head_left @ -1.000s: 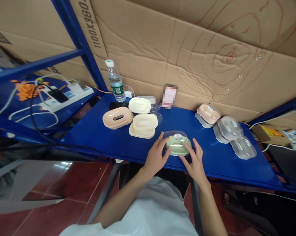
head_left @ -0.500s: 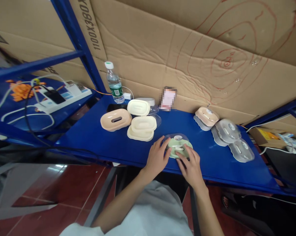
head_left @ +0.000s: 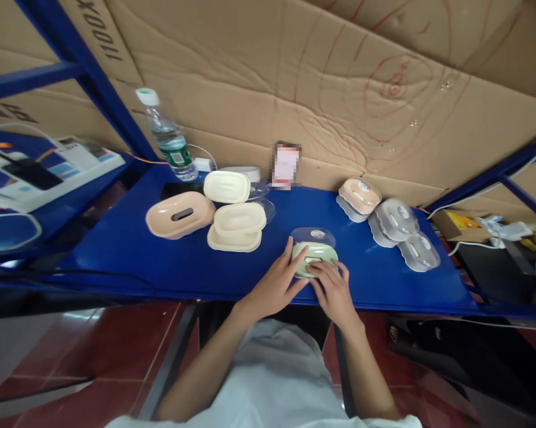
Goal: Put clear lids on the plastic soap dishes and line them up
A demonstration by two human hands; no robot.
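Note:
A pale green soap dish (head_left: 302,252) sits near the front edge of the blue table, between my two hands. My left hand (head_left: 279,278) holds it by its left side, thumb towards the front and fingers along the rim. My right hand (head_left: 333,285) grips the right side, its fingertips reaching over the middle slot. Right behind the dish is a clear lid (head_left: 303,236) with a white round sticker; whether the two touch is unclear. Cream soap dish parts (head_left: 239,219) lie to the left, beside a larger peach soap dish part (head_left: 165,220).
Lidded dishes stand at the right: a peach one (head_left: 359,195) and grey ones (head_left: 395,221). A water bottle (head_left: 174,151) and a phone (head_left: 286,165) are at the back against cardboard (head_left: 232,77). Blue frame posts (head_left: 85,77) flank the table (head_left: 129,261).
The clear lid, which overlapped the green dish before, now shows behind it. My right fingers have moved closer together over the slot. The camera view has also shifted.

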